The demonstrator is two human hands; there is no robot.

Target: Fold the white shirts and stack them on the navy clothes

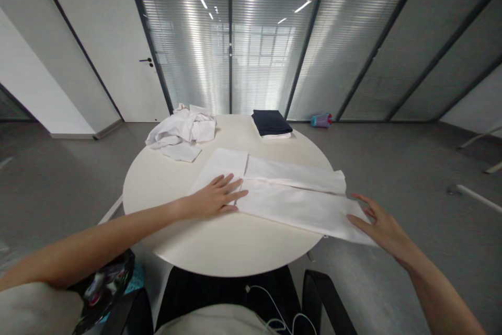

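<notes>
A white garment [290, 194] lies spread and partly folded across the round white table [219, 246], its right end hanging past the table's edge. My left hand [217, 196] rests flat on the garment's left part, fingers stretched out. At the garment's right end my right hand [378, 222] touches the cloth's corner with fingers extended, holding nothing.
A crumpled heap of white clothes [182, 126] sits at the table's far left, with a small folded white piece [181, 152] beside it. A folded dark garment on white ones [271, 123] lies at the far side. A black chair [321, 298] stands below; a bottle [321, 119] lies on the floor.
</notes>
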